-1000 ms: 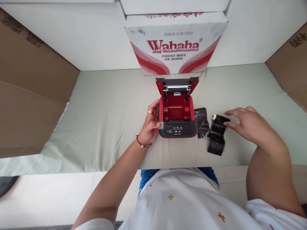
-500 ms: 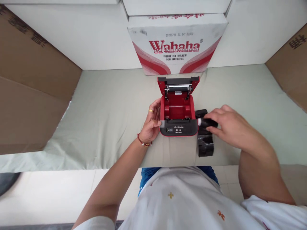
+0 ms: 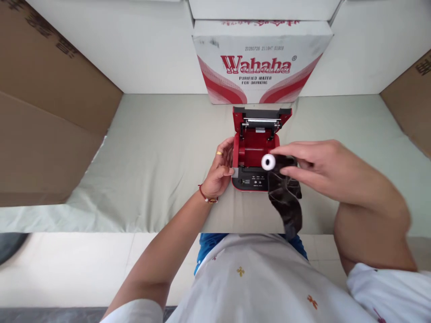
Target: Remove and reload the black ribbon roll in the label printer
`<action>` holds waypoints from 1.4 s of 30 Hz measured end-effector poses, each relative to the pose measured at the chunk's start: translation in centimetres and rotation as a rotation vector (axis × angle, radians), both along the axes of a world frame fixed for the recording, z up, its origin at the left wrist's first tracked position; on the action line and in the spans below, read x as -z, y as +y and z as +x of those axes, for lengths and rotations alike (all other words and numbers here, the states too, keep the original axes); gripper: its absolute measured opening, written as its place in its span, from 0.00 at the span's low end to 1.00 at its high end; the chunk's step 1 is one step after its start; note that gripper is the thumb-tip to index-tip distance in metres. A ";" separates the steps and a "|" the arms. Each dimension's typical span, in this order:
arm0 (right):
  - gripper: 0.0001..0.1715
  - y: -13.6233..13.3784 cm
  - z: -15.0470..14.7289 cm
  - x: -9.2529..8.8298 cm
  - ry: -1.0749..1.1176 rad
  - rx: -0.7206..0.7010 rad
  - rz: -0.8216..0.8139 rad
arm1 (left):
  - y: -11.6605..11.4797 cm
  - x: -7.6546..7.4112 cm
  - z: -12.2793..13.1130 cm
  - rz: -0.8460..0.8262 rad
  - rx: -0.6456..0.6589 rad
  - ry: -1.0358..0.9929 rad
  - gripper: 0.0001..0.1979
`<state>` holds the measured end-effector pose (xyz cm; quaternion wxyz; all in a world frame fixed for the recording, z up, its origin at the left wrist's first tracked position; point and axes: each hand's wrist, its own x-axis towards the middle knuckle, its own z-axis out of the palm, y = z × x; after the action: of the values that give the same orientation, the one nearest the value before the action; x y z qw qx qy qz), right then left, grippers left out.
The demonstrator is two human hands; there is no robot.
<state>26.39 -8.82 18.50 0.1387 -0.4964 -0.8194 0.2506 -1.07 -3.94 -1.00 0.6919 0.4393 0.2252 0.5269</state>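
Observation:
A small red-and-black label printer [image 3: 251,184] stands on the cloth with its lid [image 3: 262,113] raised, so its red inner bay [image 3: 254,154] shows. My left hand [image 3: 218,172] holds the printer's left side, thumb on the front corner and fingers along the wall. Between the thumb and fingers of my right hand [image 3: 316,166] is a roll of black label paper [image 3: 268,162], its white end with a dark hole facing me. The roll is over the printer's right front part and hides some of it. From it a loose black strip [image 3: 286,202] hangs toward the table's front edge.
A white-and-red water carton [image 3: 256,67] stands right behind the printer, against white boxes [image 3: 151,49]. Brown cardboard boxes flank the table, one at left [image 3: 50,121] and one at right [image 3: 411,89]. Pale green cloth [image 3: 161,134] covers the tabletop.
My right hand has lifted the roll and moved it left, from beside the printer to over its front. The roll's white end has turned toward me. My left hand keeps its hold.

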 end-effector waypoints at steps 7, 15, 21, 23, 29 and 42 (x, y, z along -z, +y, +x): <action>0.19 4.6 -5.6 4.6 -0.433 0.120 0.151 | 0.3 0.3 0.0 0.025 0.022 0.006 0.45; 0.09 5.5 -6.9 6.0 -0.459 0.205 0.143 | 0.3 0.2 0.0 0.014 0.020 0.001 0.45; 0.15 5.7 -6.5 6.1 -0.438 0.158 0.145 | 0.1 -0.2 0.1 0.044 0.010 0.015 0.44; 0.18 4.9 -5.8 5.6 -0.366 0.114 0.165 | -0.1 -0.3 0.2 0.072 -0.002 0.033 0.43; 0.19 -0.8 -2.8 4.5 0.062 -0.156 0.276 | -1.7 -1.0 -0.4 0.314 -0.265 0.289 0.32; 0.22 -5.1 -0.8 5.5 0.150 -0.158 0.327 | -10.1 -2.0 2.4 1.153 -0.713 0.965 0.32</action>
<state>25.62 -13.89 12.95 0.2580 -0.3815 -0.8730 0.1605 1.33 -14.01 0.97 -0.0223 0.8047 0.3175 0.5011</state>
